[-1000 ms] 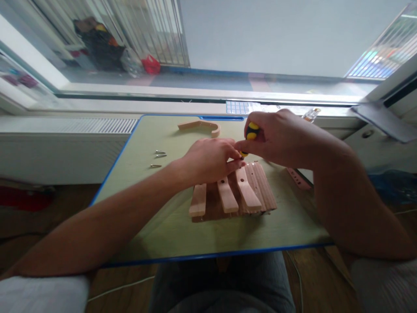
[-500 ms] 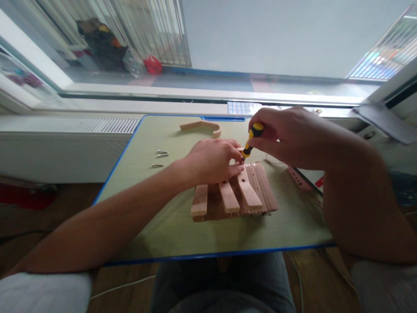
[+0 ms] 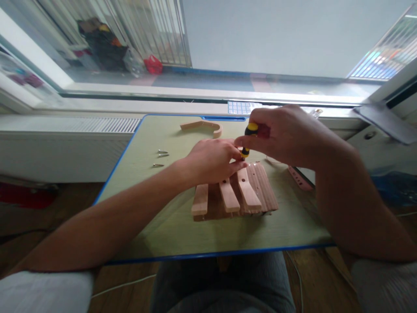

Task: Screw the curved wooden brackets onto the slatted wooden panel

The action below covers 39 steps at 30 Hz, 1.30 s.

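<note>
My right hand [image 3: 276, 134] is closed around the handle of a yellow and black screwdriver [image 3: 251, 129], which points down at the rightmost wooden hook [image 3: 250, 194]. My left hand [image 3: 213, 161] is bent over the hooks, its thumb and fingers closed on the upper part of that same hook, around the screwdriver's tip. The screw under the tip is hidden by my fingers. Two more wooden hooks, the middle one [image 3: 229, 198] and the left one [image 3: 200, 200], lie on a brown grooved board [image 3: 265, 191], partly under my left hand.
A loose curved wooden hook [image 3: 202, 125] lies at the back of the blue-edged table [image 3: 156, 230]. Several screws [image 3: 163, 154] rest at its left. A pink-edged power strip [image 3: 300, 179] is at the right. Behind stand a window sill [image 3: 130, 104] and a radiator [image 3: 65, 148].
My right hand has turned and shifted slightly left, bringing the screwdriver from a tilt to nearly upright. My left hand stays in place, its thumb moved slightly closer to the tip.
</note>
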{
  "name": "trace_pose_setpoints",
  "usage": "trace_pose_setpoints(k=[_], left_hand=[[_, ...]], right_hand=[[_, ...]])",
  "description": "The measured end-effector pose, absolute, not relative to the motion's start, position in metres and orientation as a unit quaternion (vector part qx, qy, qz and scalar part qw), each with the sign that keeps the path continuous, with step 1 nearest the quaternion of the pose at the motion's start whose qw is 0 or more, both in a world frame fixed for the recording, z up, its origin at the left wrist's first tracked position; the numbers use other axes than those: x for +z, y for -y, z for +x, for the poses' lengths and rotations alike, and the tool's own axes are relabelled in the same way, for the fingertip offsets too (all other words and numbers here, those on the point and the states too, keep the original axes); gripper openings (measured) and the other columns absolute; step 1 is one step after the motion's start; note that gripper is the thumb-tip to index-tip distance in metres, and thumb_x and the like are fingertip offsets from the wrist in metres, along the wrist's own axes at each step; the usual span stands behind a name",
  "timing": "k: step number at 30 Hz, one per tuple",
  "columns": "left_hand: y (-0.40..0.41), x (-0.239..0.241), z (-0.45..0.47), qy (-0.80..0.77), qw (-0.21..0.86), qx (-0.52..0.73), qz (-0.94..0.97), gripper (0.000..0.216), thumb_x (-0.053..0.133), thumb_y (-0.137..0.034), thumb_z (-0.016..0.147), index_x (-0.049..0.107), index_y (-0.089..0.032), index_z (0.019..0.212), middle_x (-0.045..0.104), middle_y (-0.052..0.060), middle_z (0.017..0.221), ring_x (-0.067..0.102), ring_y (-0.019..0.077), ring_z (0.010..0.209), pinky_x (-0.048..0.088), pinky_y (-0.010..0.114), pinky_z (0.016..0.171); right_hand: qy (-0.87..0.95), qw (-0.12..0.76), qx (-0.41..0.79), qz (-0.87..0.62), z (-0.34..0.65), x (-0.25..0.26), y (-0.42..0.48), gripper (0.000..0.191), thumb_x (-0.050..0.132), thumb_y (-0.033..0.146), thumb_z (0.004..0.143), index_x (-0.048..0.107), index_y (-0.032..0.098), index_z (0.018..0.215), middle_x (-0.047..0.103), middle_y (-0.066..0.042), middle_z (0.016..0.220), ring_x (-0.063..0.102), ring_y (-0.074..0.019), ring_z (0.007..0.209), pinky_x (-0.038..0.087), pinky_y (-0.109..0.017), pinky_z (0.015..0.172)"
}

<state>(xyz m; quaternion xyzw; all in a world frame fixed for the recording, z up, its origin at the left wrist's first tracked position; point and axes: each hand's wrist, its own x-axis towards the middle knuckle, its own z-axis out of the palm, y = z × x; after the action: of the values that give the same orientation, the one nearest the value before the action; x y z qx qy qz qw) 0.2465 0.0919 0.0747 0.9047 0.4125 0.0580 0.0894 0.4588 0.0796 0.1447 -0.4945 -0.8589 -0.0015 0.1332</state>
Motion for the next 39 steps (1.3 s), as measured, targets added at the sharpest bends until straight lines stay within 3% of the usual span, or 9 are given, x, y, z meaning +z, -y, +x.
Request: trace_pose_setpoints(k=[4,7,11,15,22,27,31,34,39], left_hand=[[-0.092,0.074,0.247,-0.409,0.097,0.065,0.905,0.040,0.056,-0.055,0.110,0.091,-0.036,0.113,0.084,0.002,0.135,0.075,0.0248,0.105,0.048,0.039,0.083],[-0.092,0.074,0.246,-0.402,0.094,0.066,0.908,0.039,0.057,-0.054,0.109,0.091,-0.034,0.110,0.081,0.000,0.140,0.075,0.0234,0.106,0.048,0.037,0.084],[-0.092,0.072,0.245,-0.391,0.074,0.066,0.915,0.030,0.066,-0.051,0.103,0.090,-0.035,0.110,0.080,-0.001,0.142,0.075,0.0240,0.106,0.048,0.038,0.083],[-0.093,0.069,0.244,-0.391,0.059,0.066,0.916,0.033,0.060,-0.049,0.105,0.090,-0.035,0.110,0.084,0.002,0.130,0.076,0.0261,0.104,0.048,0.040,0.080],[-0.095,0.068,0.244,-0.405,0.068,0.067,0.909,0.033,0.060,-0.048,0.105,0.089,-0.039,0.118,0.088,0.005,0.119,0.077,0.0291,0.107,0.052,0.042,0.088],[-0.093,0.071,0.243,-0.407,0.081,0.065,0.908,0.034,0.059,-0.050,0.106,0.089,-0.036,0.116,0.088,0.006,0.119,0.079,0.0293,0.106,0.053,0.042,0.089],[-0.092,0.073,0.244,-0.419,0.081,0.081,0.901,0.037,0.059,-0.051,0.107,0.084,-0.029,0.122,0.086,0.008,0.124,0.078,0.0298,0.108,0.053,0.042,0.087],[-0.091,0.074,0.244,-0.399,0.082,0.076,0.910,0.033,0.058,-0.047,0.108,0.087,-0.031,0.116,0.084,0.005,0.132,0.077,0.0281,0.112,0.052,0.041,0.087],[-0.091,0.075,0.245,-0.388,0.080,0.060,0.916,0.034,0.057,-0.046,0.109,0.089,-0.033,0.113,0.082,0.002,0.137,0.076,0.0256,0.114,0.050,0.039,0.086]], right_hand=[[0.874,0.160,0.072,-0.453,0.464,0.150,-0.075,0.034,0.076,0.042,0.094,0.080,0.022,0.121,0.073,0.000,0.081,0.058,-0.0169,0.068,0.039,-0.033,0.066],[0.890,0.157,0.086,-0.420,0.465,0.153,-0.072,0.026,0.069,0.031,0.097,0.081,0.019,0.116,0.076,-0.002,0.085,0.062,-0.0160,0.071,0.040,-0.033,0.069],[0.886,0.150,0.055,-0.435,0.461,0.152,-0.072,0.021,0.067,0.037,0.100,0.077,0.019,0.101,0.071,-0.002,0.079,0.054,-0.0153,0.068,0.034,-0.034,0.067],[0.882,0.143,0.028,-0.448,0.456,0.146,-0.074,0.022,0.067,0.043,0.100,0.069,0.023,0.092,0.061,0.000,0.074,0.044,-0.0161,0.066,0.030,-0.036,0.067],[0.873,0.127,-0.020,-0.471,0.446,0.134,-0.079,0.038,0.060,0.060,0.105,0.071,0.024,0.103,0.068,-0.005,0.082,0.049,-0.0196,0.069,0.024,-0.037,0.067],[0.873,0.102,-0.003,-0.477,0.444,0.134,-0.078,0.043,0.051,0.061,0.111,0.069,0.023,0.104,0.067,-0.006,0.080,0.050,-0.0202,0.069,0.025,-0.037,0.066],[0.889,0.112,0.052,-0.442,0.453,0.139,-0.078,0.039,0.065,0.058,0.105,0.073,0.023,0.118,0.075,-0.008,0.096,0.062,-0.0224,0.080,0.037,-0.036,0.069],[0.897,0.153,0.105,-0.401,0.463,0.145,-0.076,0.045,0.075,0.049,0.099,0.072,0.025,0.136,0.079,-0.009,0.115,0.070,-0.0235,0.088,0.049,-0.038,0.077],[0.885,0.187,0.157,-0.397,0.468,0.156,-0.070,0.025,0.075,0.025,0.093,0.079,0.028,0.118,0.083,-0.006,0.108,0.076,-0.0260,0.089,0.059,-0.043,0.080]])
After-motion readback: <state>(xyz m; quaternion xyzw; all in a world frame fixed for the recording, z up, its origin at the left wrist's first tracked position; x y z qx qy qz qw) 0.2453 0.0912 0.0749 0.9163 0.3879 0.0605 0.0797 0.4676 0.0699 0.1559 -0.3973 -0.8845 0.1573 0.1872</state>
